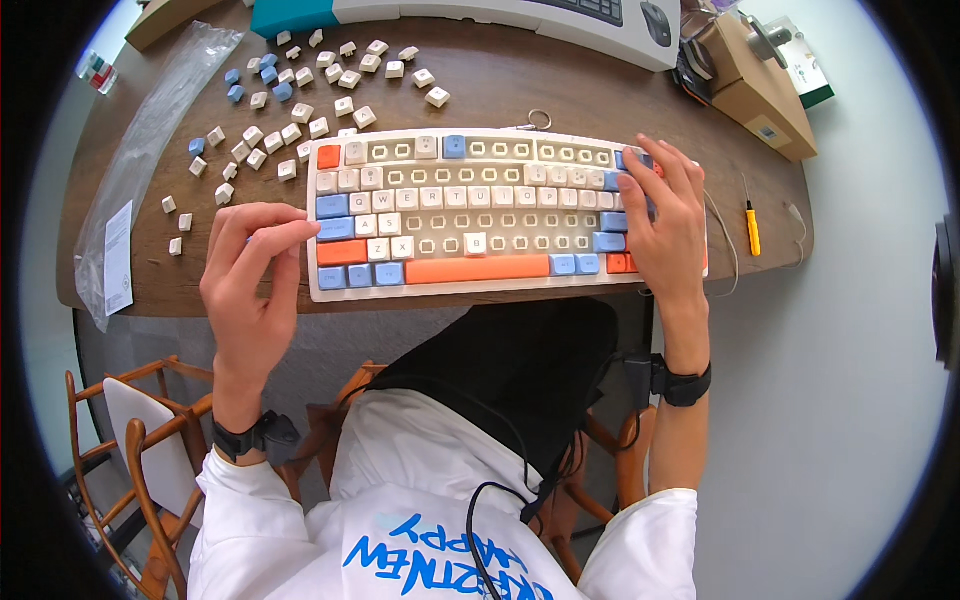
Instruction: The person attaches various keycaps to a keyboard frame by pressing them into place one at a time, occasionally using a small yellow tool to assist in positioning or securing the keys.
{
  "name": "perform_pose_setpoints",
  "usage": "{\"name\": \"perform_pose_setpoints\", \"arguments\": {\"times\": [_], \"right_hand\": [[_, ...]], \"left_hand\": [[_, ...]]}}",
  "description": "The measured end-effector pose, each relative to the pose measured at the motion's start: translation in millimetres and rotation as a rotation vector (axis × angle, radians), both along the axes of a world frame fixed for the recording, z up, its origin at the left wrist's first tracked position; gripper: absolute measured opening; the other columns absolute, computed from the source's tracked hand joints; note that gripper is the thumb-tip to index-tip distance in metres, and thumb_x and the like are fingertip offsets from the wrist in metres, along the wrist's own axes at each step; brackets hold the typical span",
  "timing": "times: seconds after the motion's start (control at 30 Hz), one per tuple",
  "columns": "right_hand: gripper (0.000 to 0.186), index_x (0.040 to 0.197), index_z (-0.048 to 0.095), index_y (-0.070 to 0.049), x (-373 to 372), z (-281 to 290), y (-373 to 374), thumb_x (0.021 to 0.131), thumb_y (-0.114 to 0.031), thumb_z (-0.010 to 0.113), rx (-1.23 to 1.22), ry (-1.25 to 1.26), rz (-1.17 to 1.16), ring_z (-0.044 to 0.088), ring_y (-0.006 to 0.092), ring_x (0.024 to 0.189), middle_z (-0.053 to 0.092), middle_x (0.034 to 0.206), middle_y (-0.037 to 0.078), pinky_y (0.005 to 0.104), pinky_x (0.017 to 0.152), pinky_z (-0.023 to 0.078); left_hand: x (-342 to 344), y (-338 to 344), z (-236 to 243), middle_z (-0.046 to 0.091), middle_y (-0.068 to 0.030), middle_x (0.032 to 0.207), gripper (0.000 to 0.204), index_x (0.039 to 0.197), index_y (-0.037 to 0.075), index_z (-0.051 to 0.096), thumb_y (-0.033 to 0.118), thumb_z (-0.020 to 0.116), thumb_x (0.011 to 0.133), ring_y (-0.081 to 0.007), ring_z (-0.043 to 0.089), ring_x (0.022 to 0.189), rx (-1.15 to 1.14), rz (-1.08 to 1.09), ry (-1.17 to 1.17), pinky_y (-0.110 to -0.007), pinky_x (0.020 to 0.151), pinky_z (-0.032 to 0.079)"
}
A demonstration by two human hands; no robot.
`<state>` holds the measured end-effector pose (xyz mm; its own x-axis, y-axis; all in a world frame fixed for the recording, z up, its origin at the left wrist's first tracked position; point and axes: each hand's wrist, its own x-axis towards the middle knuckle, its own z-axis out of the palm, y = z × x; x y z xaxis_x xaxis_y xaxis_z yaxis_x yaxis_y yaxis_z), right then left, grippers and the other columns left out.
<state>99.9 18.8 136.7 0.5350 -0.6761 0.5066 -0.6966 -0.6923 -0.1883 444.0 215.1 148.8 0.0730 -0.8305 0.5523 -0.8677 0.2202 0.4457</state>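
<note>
A compact keyboard (470,222) with a white frame lies near the table's front edge. White, blue and orange keycaps fill part of it; bare switch sockets show in several rows. My left hand (250,262) is at its left edge, fingers bent, the fingertips at a wide blue keycap (334,230). Nothing shows between its thumb and fingers. Over the keyboard's right end rests my right hand (665,225), fingers apart and covering the keys there. Along the bottom row runs a long orange spacebar (478,269).
Loose white and blue keycaps (300,113) lie scattered behind and left of the keyboard. A clear plastic sleeve (150,150) is at far left. On the right are a yellow-handled screwdriver (753,228) and a cardboard box (765,95). A keyboard box (500,18) lies along the back.
</note>
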Motion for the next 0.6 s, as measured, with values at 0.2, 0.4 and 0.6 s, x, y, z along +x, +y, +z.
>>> {"name": "perform_pose_setpoints", "arguments": {"times": [0.2,0.4,0.6], "right_hand": [[0.022,0.115,0.074,0.0,3,-3,7,0.096,-0.005,0.066,0.005,-0.338,-0.114,0.064,0.031,0.112,0.069,0.121,0.012,0.0403,0.097,0.051],[0.023,0.109,0.074,0.001,0,-7,6,0.089,0.006,0.063,-0.072,-0.172,-0.052,0.064,0.0294,0.102,0.07,0.114,0.011,0.0372,0.091,0.052],[0.024,0.103,0.074,0.002,-3,-11,6,0.087,0.01,0.058,-0.024,-0.25,-0.054,0.066,0.0293,0.101,0.071,0.111,0.011,0.0379,0.089,0.053]], "left_hand": [[3,2,-8,0.069,-0.0102,0.107,0.02,0.103,0.002,0.072,-0.01,0.064,0.09,-0.024,0.064,0.1,-0.007,-0.001,0.021,-0.034,0.084,0.052],[-2,5,-12,0.068,-0.0097,0.107,0.018,0.102,0.002,0.072,-0.009,0.064,0.091,-0.0231,0.065,0.099,0.007,0.003,0.047,-0.034,0.083,0.052],[-17,3,-11,0.068,-0.0098,0.102,0.017,0.098,0.002,0.071,-0.01,0.065,0.088,-0.0247,0.064,0.097,-0.003,-0.106,0.057,-0.034,0.083,0.051]]}}
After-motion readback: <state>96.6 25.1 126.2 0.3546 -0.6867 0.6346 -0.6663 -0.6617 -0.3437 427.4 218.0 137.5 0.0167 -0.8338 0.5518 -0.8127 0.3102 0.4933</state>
